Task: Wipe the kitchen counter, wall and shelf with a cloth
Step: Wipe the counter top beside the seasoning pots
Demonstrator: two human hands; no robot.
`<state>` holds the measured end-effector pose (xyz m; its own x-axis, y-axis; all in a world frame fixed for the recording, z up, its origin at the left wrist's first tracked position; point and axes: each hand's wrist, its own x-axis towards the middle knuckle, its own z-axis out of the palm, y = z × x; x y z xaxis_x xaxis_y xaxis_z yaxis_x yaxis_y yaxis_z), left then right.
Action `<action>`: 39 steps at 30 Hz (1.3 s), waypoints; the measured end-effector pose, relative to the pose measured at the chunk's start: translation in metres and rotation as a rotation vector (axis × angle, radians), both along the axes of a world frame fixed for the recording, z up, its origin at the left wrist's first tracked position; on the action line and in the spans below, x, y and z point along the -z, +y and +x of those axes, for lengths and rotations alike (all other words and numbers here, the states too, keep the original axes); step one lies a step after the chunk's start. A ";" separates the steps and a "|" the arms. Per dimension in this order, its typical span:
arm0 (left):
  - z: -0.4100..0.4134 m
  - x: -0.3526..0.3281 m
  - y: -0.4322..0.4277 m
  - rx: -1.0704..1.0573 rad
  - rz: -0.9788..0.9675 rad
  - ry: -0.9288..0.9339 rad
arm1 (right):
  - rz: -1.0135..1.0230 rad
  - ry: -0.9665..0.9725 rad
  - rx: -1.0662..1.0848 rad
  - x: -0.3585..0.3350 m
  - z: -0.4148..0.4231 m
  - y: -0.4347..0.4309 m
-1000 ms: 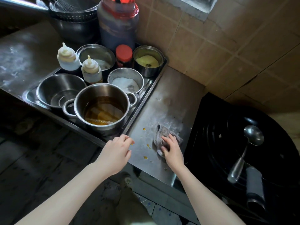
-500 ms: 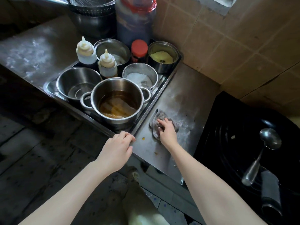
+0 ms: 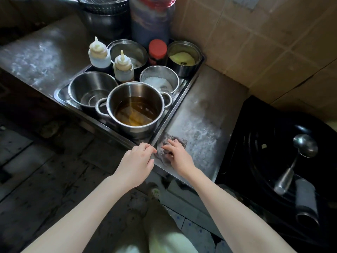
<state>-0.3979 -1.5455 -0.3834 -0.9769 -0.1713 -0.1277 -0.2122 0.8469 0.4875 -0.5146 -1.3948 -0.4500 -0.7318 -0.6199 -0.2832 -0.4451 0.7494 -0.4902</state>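
A grey cloth (image 3: 165, 143) lies on the steel counter (image 3: 204, 114), near its front edge and beside the tray's right rim. My right hand (image 3: 179, 156) presses down on the cloth, fingers spread over it. My left hand (image 3: 135, 161) rests at the counter's front edge by the tray corner, its fingers loosely curled and holding nothing. Wet, soapy streaks cover the counter to the right of the cloth. The tiled wall (image 3: 255, 42) rises behind the counter.
A steel tray (image 3: 62, 92) holds a pot of brown oil (image 3: 135, 110), an empty bowl (image 3: 91, 90), two squeeze bottles (image 3: 99, 53), a red-lidded jar (image 3: 157, 52) and small containers. A black wok (image 3: 264, 143) with a ladle (image 3: 300, 152) sits at the right.
My right hand slid the cloth left and toward the front edge, up against the tray's rim. The yellow drips seen earlier on the counter no longer show. My left hand stayed at the counter's edge.
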 end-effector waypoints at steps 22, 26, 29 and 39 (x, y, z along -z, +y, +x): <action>-0.005 -0.004 0.041 0.116 0.037 -0.048 | 0.013 0.054 0.339 0.003 0.032 0.121; -0.001 -0.003 0.035 0.103 0.024 -0.059 | 0.051 0.092 0.359 0.002 0.026 0.106; 0.004 0.000 0.027 0.079 0.001 -0.057 | 0.062 0.094 0.425 -0.001 0.015 0.074; 0.008 -0.001 0.015 0.035 -0.010 -0.036 | 0.060 0.122 0.220 0.007 0.037 0.004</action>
